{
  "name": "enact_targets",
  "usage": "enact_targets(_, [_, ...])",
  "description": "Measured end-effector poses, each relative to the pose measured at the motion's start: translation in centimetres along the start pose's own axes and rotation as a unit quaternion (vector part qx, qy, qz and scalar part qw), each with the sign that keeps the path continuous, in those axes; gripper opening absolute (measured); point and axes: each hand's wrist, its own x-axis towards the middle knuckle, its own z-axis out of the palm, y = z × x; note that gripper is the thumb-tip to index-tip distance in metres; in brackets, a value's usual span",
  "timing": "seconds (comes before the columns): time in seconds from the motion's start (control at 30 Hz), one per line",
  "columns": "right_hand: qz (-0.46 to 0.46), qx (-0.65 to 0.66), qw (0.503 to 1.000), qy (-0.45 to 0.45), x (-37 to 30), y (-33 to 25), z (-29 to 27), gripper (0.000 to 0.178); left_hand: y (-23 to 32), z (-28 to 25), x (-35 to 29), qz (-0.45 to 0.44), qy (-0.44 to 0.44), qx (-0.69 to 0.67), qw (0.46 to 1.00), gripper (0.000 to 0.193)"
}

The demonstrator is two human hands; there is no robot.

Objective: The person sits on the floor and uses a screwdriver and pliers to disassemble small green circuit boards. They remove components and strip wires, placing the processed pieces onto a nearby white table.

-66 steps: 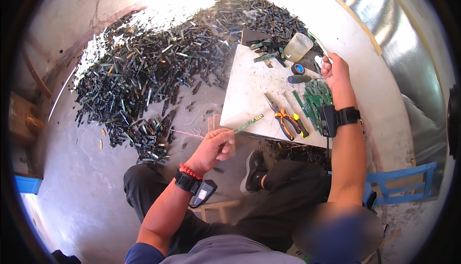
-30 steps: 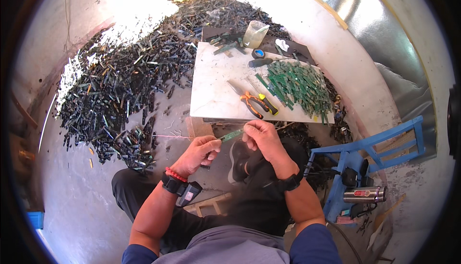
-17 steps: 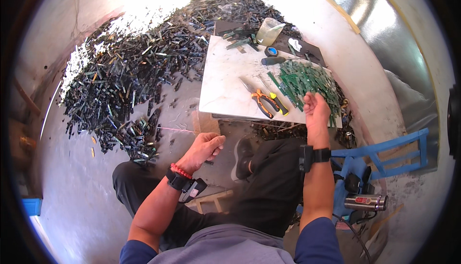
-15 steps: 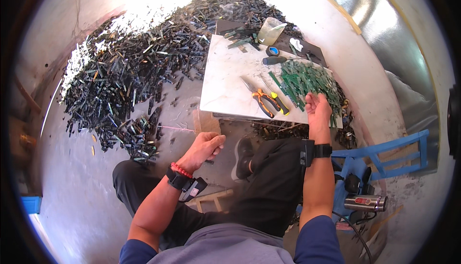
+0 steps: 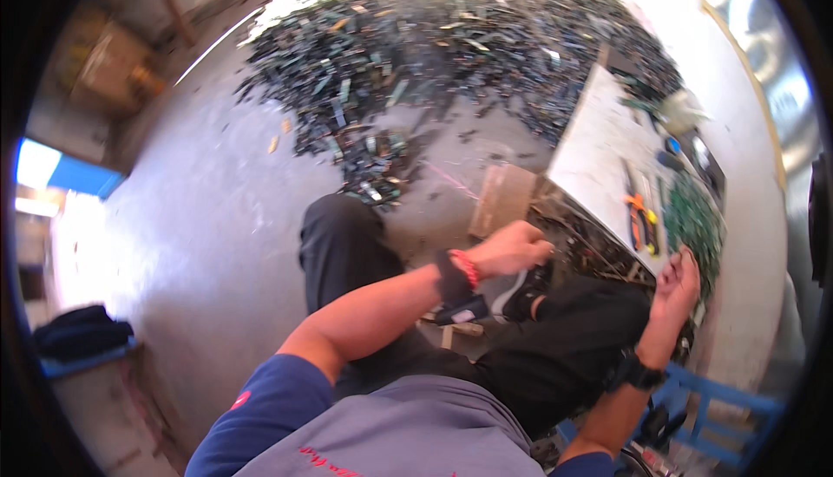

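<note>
My left hand (image 5: 514,250) hovers over my lap beside a brown cardboard flap (image 5: 503,199), its fingers curled closed; whatever they hold is hidden. At the near end of a heap of thin green strips (image 5: 691,212), my right hand (image 5: 678,284) has its fingertips drawn together, and I cannot make out anything between them. The strips lie on a white board (image 5: 597,143). Left of them on the board are orange-and-black pliers (image 5: 636,219) and a yellow-handled tool (image 5: 651,227). A blue-centred roll (image 5: 672,145) rests farther up, near a dark-handled tool (image 5: 669,161).
A large pile of dark strips (image 5: 347,61) spreads over the floor (image 5: 217,191) ahead. A pale translucent cup (image 5: 681,113) stands at the board's far end. A blue chair (image 5: 716,408) is at the lower right. Dark cloth (image 5: 82,331) lies on a blue surface at far left.
The whole view has swung left, so the board and both hands appear farther right. My left hand stays closed near the cardboard, and my right hand remains by the green strips.
</note>
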Motion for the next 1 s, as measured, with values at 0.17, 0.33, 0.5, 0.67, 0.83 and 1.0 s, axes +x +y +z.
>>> enact_targets(0.17, [0.070,-0.091,0.981,-0.154,-4.0,1.3,7.9,0.019,-1.3,0.1,-1.1,0.072,0.011,0.096,0.993,0.039])
enact_targets(0.33, [0.140,-0.216,0.905,-0.338,-4.8,4.5,15.0,0.020,0.6,-1.7,-2.7,0.083,0.037,0.115,0.989,0.038])
enact_targets(0.5, [0.156,-0.315,0.797,-0.491,-3.9,11.4,20.4,0.021,0.6,-2.5,-3.3,0.126,0.105,0.097,0.982,0.037])
enact_targets(0.67, [0.139,-0.457,0.679,-0.558,-5.7,17.4,26.8,0.027,0.6,-2.9,-3.3,0.128,0.148,0.077,0.978,0.032])
enact_targets(0.83, [0.005,-0.570,0.551,-0.610,-5.2,28.2,28.6,0.031,1.4,-2.9,-3.1,0.101,0.187,0.117,0.970,0.031])
enact_targets(1.0, [-0.079,-0.607,0.476,-0.631,-7.0,34.2,30.4,0.044,0.6,-2.0,-4.6,0.128,0.209,0.239,0.940,0.023])
